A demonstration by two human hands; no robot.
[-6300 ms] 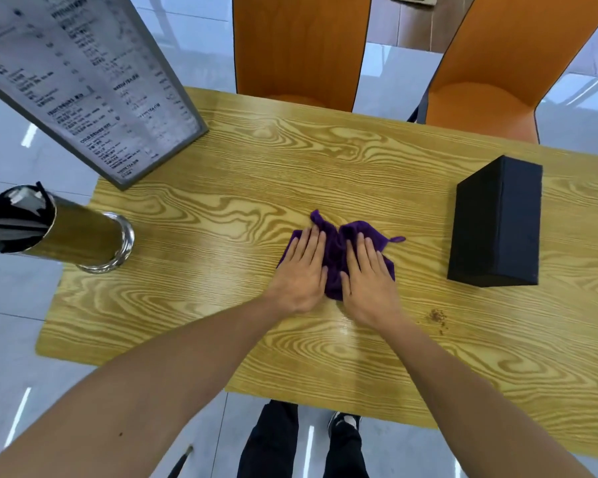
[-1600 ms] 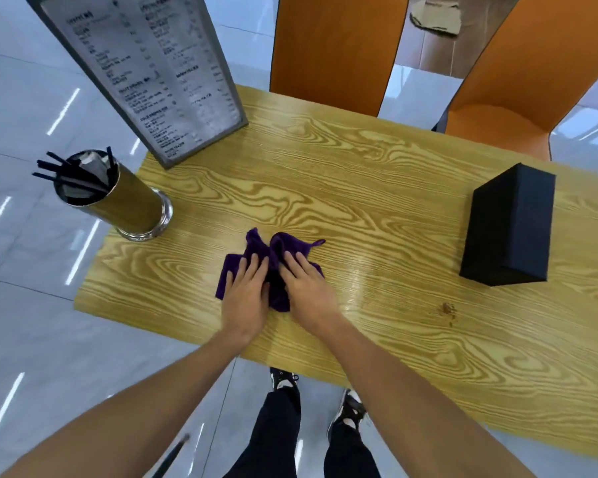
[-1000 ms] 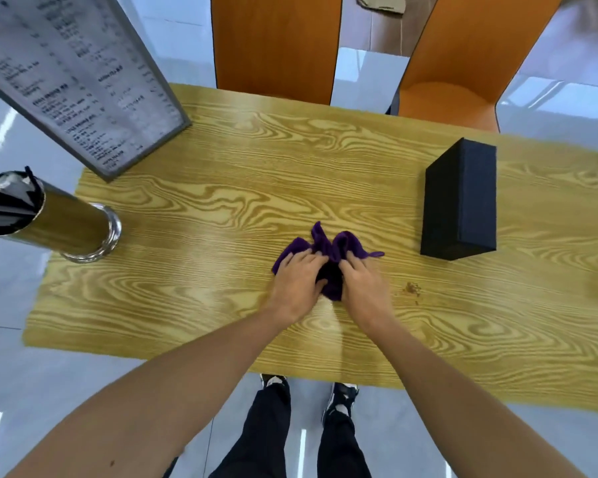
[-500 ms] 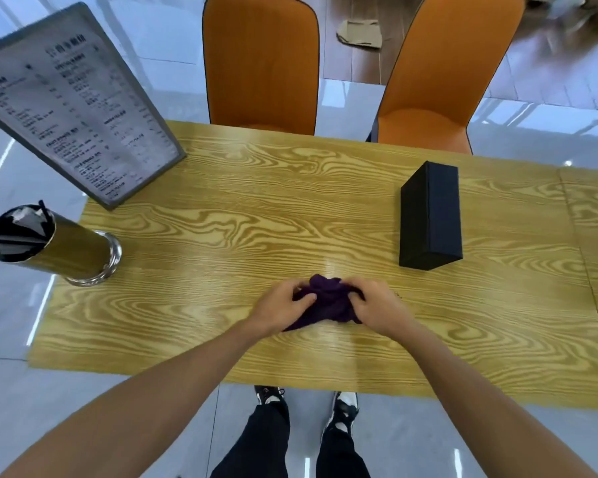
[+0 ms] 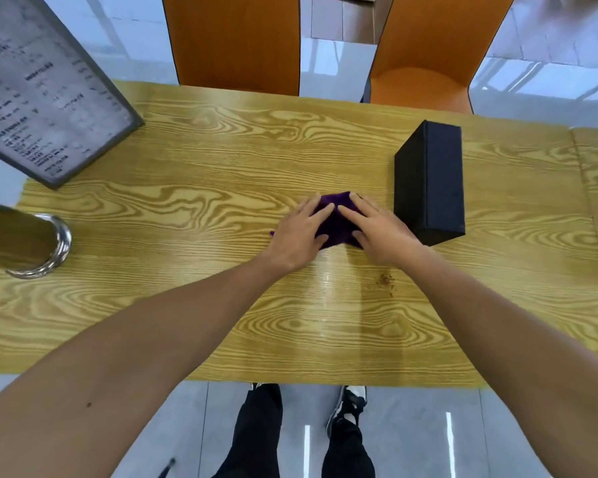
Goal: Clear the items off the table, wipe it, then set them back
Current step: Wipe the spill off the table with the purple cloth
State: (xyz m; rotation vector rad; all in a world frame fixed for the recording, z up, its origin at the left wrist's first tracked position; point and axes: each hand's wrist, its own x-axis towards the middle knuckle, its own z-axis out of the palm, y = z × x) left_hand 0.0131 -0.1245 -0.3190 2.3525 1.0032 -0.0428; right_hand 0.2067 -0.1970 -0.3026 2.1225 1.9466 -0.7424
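Observation:
A purple cloth (image 5: pixel 335 222) lies bunched on the wooden table (image 5: pixel 187 312), a little right of the middle. My left hand (image 5: pixel 297 236) and my right hand (image 5: pixel 377 232) both press down on it, fingers stretched forward and fingertips meeting over it. The hands cover most of the cloth. A tall black box (image 5: pixel 432 181) stands just right of my right hand. A framed menu stand (image 5: pixel 49 98) rises at the far left corner. In front of it, at the left edge, stands a brass-coloured metal holder (image 5: pixel 25 246).
A small brown stain (image 5: pixel 384 280) marks the table below my right wrist. Two orange chairs (image 5: pixel 235 43) (image 5: pixel 425 63) are pushed up to the far side. My legs and shoes (image 5: pixel 349 405) show under the near edge. A seam (image 5: pixel 587 201) runs along the table's right end.
Both hands slid the cloth from the left-centre toward the right, bunched it up half a second ago, and now press it flat beside the black box.

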